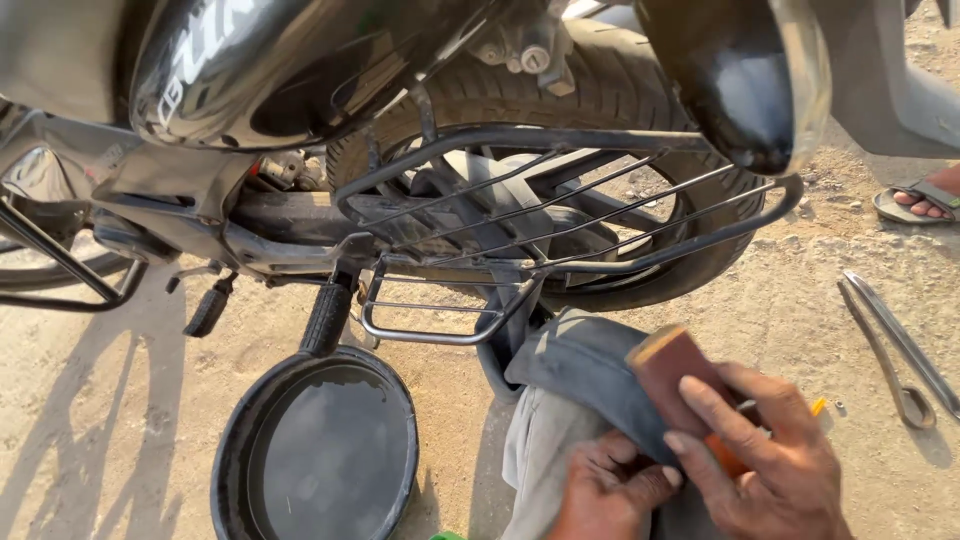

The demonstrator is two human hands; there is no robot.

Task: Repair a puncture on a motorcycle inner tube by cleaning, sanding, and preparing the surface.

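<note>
Outdoors, sunlit sandy ground (130,420) stretches under everything, with long shadows across it. Up and to the left of the hands stands a black motorcycle (250,70), its glossy side panel carrying pale lettering, its ribbed rear tyre (600,80) behind a dark steel wire guard rack (560,215). Just left of the hands, on the ground below the footrest, sits a round black shallow basin of dark liquid (320,450).

The left hand (610,490) is curled closed, knuckles up, pinching a fold of grey rubber inner tube (585,365) that drapes over the person's grey-trousered knee. The right hand (770,460) lies just beside it, fingers bent around a reddish-brown rectangular sanding block (672,365) with an orange underside, which rests against the tube; a small yellow tip (818,406) shows past the fingers.

Right of the hands, apart on the ground, lie two long grey metal tyre levers (895,345). Farther up and right, another person's foot in a grey sandal (920,200) rests at the frame's edge.
</note>
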